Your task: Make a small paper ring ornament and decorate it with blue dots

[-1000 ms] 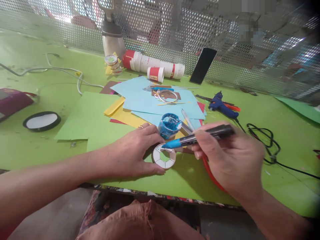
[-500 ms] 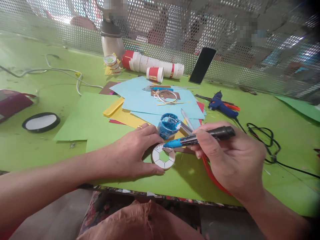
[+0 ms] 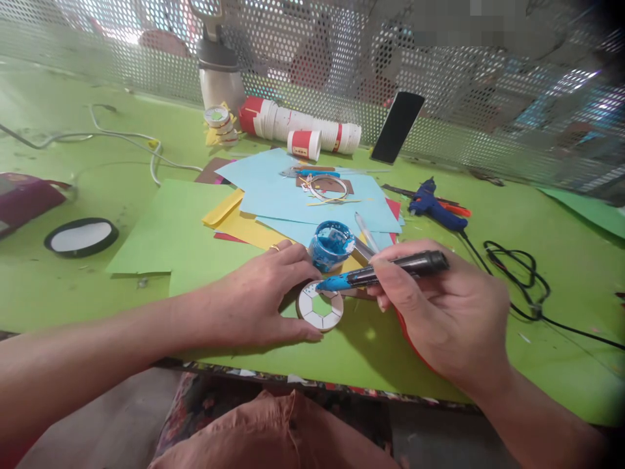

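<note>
A small round white disc [image 3: 318, 322] with a green hexagon at its centre and black dividing lines lies near the table's front edge. Around its left side my left hand [image 3: 258, 293] has thumb and fingers closed, holding it down. Tiny dots mark its upper left section. Pinched in my right hand [image 3: 439, 312] is a black marker pen [image 3: 398, 268] whose end is smeared with blue paint. That blue end meets the upper part of the disc. Just behind stands an open glass jar of blue paint [image 3: 329, 254]. Red handles of a tool show partly under my right hand.
Light blue paper sheets [image 3: 263, 185] lie behind the jar, with a tape ring [image 3: 312, 195] on top. A blue glue gun [image 3: 434, 208] and its black cord are at right. Paper cups [image 3: 305, 144], a leaning phone [image 3: 398, 127] and a mesh screen [image 3: 312, 71] stand at the back.
My right hand and the marker have shifted slightly left, with the blue end further left along the disc's upper section. My left hand and the disc stay in place.
</note>
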Available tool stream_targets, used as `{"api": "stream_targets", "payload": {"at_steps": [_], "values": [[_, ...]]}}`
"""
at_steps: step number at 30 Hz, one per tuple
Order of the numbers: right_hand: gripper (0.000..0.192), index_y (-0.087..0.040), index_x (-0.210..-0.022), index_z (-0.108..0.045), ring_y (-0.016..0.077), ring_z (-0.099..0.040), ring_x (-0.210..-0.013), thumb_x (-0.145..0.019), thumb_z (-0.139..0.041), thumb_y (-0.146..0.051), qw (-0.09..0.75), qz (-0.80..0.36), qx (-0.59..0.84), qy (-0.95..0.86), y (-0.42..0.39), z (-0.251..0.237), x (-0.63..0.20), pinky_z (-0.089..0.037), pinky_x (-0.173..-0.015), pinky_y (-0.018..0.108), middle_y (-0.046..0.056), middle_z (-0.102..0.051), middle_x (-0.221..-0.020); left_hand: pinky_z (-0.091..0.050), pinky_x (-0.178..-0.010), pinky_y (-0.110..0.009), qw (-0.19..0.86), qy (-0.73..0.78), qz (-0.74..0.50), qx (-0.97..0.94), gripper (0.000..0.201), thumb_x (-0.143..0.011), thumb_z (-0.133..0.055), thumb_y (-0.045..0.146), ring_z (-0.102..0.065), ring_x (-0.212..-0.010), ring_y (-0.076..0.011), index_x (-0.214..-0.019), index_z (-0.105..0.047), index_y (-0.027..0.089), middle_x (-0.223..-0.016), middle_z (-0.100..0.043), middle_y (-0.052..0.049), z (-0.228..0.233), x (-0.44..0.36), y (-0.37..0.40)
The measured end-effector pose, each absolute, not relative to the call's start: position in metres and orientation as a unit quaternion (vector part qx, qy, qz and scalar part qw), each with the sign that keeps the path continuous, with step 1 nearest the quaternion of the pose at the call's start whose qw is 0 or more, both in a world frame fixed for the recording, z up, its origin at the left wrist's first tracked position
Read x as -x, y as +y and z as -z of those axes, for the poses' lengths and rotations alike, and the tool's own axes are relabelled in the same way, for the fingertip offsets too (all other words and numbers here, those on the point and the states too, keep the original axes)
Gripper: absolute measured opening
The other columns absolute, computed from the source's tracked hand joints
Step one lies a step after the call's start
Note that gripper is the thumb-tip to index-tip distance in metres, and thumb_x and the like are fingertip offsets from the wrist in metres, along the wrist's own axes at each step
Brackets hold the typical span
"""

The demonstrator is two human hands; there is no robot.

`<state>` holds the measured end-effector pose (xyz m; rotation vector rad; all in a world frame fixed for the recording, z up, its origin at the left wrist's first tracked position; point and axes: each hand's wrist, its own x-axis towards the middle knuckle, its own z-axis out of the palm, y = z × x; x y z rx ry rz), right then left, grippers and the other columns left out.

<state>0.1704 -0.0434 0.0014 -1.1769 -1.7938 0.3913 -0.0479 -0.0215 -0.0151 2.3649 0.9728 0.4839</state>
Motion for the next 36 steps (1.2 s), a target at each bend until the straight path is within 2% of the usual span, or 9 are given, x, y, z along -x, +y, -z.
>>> {"api": "stream_targets", "payload": {"at_steps": [17,36], "values": [[0.027,-0.021,-0.078,-0.067,0.0113,-0.058,-0.044,-0.089,-0.065,-0.046,0.448,-0.153,0.491,-0.731,-0.0420,0.0001,-0.1716,-0.039,-0.043,0.025,-0.003,-0.063,-0.052,-0.047,-0.087,-0.040,0.257,0.355,-0.181,-0.881,0.047,-0.077,-0.077,0.039,-0.054,-0.100,-0.0254,-0.115,-0.064,0.015,-0.104,-0.057,-0.008,0.0189,0.0483,-0.0210],[0.021,-0.023,-0.080,-0.067,0.0119,-0.060,-0.045,-0.089,-0.066,-0.041,0.434,-0.146,0.496,-0.738,-0.0452,0.0001,-0.1763,-0.040,-0.042,0.027,-0.003,-0.067,-0.057,-0.047,-0.088,-0.040,0.250,0.357,-0.176,-0.883,0.045,-0.077,-0.077,0.039,-0.054,-0.102,-0.0264,-0.113,-0.065,0.015,-0.104,-0.057,-0.009,0.0155,0.0471,-0.0208]]}}
